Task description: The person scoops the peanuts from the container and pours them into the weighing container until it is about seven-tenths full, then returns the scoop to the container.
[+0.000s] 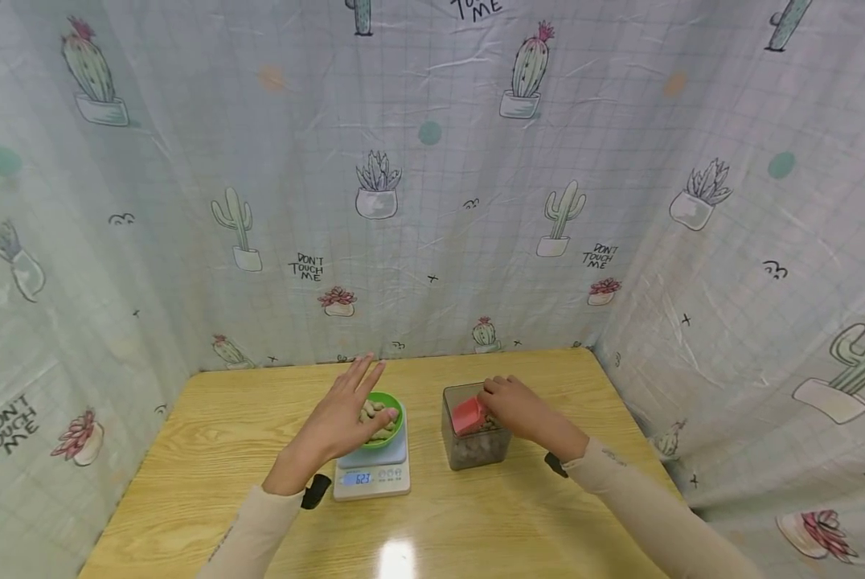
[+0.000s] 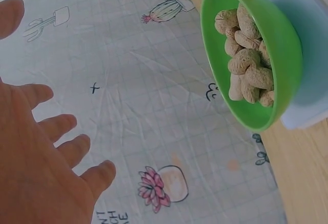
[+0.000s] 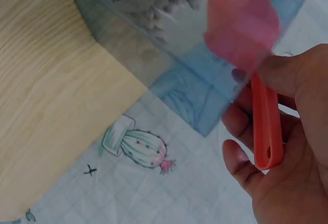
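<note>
My left hand hovers over a green bowl with its fingers spread and nothing in them. Peanuts in their shells lie in that bowl, which sits on a white kitchen scale; the lit display reads about 623. At the clear box, my right hand grips the handle of a red scoop between thumb and fingers. The scoop's head is inside the box near its top, and more peanuts show through the wall below it.
The box stands to the right of the scale on a wooden table. Behind the table and on both sides hangs a curtain printed with cacti. Dark bands circle both wrists.
</note>
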The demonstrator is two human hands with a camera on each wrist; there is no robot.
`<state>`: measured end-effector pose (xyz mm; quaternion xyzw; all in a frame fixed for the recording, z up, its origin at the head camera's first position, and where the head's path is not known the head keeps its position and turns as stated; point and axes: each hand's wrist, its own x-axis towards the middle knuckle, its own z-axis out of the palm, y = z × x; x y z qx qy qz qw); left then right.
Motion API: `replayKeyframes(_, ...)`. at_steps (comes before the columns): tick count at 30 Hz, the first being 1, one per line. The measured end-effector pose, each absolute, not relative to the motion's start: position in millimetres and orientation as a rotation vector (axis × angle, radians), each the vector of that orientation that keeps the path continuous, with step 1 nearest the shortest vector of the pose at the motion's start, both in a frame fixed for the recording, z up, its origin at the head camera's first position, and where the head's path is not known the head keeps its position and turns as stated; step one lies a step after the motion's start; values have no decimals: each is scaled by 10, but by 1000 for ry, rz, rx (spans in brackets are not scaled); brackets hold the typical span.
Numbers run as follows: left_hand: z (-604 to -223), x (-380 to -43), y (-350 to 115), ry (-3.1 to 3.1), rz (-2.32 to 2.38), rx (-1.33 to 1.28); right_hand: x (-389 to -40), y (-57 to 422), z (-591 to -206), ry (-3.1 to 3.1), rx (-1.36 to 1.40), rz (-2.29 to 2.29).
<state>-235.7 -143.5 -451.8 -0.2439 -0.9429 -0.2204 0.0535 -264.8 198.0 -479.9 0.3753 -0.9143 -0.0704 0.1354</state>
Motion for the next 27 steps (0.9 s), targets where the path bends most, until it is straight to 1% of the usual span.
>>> replayKeyframes(5, -4522, -2366, -1451, -2867, -665, -745, -2661, 1916, -4901, -2649, 1078, -246)
replayKeyframes(11, -4534, -2373, -1478, -2882, -643, -718, -2674, 1874, -4911, -2690, 1050, -188)
replayKeyframes(18, -4543, -2399, -1478, -2861, -611, -734, -2710, 1908, -4815, -2718, 978, -47)
replayKeyframes(27, -4488, -2419, -1397, -2909, -563, -655, -2713, 1872, -4647, -2670, 883, 186)
